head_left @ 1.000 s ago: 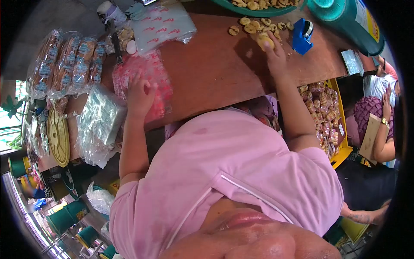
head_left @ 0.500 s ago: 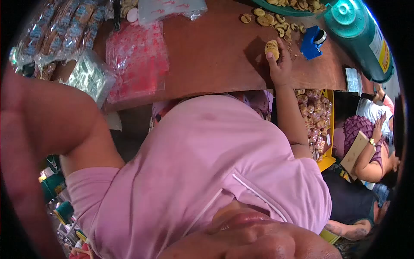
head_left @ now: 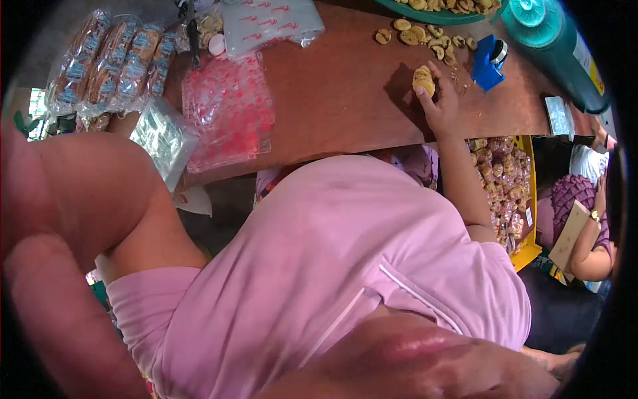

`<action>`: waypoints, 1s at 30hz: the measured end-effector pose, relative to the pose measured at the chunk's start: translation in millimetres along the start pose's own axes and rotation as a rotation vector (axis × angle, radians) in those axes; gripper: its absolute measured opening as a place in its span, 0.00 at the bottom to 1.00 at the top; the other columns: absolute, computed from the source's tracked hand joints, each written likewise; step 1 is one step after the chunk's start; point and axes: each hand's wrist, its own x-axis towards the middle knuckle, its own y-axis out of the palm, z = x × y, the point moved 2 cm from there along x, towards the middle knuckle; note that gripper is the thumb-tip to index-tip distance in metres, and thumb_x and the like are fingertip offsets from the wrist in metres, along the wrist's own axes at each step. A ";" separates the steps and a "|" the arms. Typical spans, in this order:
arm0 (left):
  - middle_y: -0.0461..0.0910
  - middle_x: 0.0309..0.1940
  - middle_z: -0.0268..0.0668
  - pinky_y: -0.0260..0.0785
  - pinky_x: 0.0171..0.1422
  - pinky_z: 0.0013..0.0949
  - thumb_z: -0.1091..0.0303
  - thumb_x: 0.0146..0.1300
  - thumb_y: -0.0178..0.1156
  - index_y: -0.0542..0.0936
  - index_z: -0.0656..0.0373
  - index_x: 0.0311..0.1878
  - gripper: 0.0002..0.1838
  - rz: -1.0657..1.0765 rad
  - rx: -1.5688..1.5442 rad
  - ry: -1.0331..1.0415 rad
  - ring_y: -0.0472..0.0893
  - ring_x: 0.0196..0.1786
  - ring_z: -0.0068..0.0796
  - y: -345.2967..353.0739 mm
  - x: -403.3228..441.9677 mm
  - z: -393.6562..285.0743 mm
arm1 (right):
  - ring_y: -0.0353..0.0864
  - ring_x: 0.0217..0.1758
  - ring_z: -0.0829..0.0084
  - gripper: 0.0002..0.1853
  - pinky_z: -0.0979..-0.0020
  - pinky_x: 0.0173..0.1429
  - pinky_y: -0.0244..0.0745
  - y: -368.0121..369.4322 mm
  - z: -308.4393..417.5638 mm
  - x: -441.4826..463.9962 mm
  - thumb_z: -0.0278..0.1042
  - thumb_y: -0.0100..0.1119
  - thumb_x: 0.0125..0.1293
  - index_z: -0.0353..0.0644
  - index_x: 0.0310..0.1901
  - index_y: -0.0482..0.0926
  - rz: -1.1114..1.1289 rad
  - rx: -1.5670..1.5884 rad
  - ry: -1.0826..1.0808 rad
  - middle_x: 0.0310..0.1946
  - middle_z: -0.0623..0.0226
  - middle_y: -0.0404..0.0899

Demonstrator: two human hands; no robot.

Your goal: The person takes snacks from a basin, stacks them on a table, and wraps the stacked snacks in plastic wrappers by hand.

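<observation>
My right hand (head_left: 440, 100) is closed round a small stack of round yellow-brown biscuits (head_left: 423, 80), above the brown tabletop (head_left: 332, 86). Loose biscuits (head_left: 415, 34) lie just beyond it, with a blue tape dispenser (head_left: 490, 63) to their right. Raised close to the camera, my left hand (head_left: 53, 292) shows as a large blurred shape at the left edge; its fingers cannot be made out, nor anything in them. Red-printed clear bags (head_left: 226, 110) lie flat on the table's left part, and grey printed bags (head_left: 272, 25) lie beyond them.
A green basin (head_left: 445, 16) of biscuits and a teal jug (head_left: 555, 53) stand at the far right. Packed biscuits (head_left: 106, 60) lie at the left. A yellow crate (head_left: 528, 256) holds packets below the table edge. Another person (head_left: 588, 219) is at the right.
My left hand has left the red-printed bags and come up close to the camera. My right hand still holds the biscuits. The view has shifted.
</observation>
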 end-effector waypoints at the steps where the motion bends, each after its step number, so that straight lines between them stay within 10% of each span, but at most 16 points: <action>1: 0.77 0.60 0.45 0.62 0.68 0.44 0.53 0.69 0.67 0.84 0.58 0.46 0.17 0.004 0.004 0.005 0.75 0.62 0.42 -0.6 0.4 -2.3 | 0.77 0.68 0.65 0.32 0.63 0.73 0.70 -1.2 -4.6 0.8 0.36 0.66 0.73 0.34 0.74 0.69 -0.006 0.003 0.002 0.66 0.55 0.77; 30: 0.81 0.44 0.42 0.69 0.50 0.46 0.56 0.64 0.68 0.84 0.57 0.36 0.13 -0.055 -0.032 0.089 0.79 0.45 0.42 16.2 -10.5 18.7 | 0.80 0.67 0.53 0.38 0.57 0.73 0.73 -3.0 33.2 7.8 0.43 0.75 0.64 0.41 0.73 0.73 -0.014 0.005 -0.012 0.63 0.49 0.80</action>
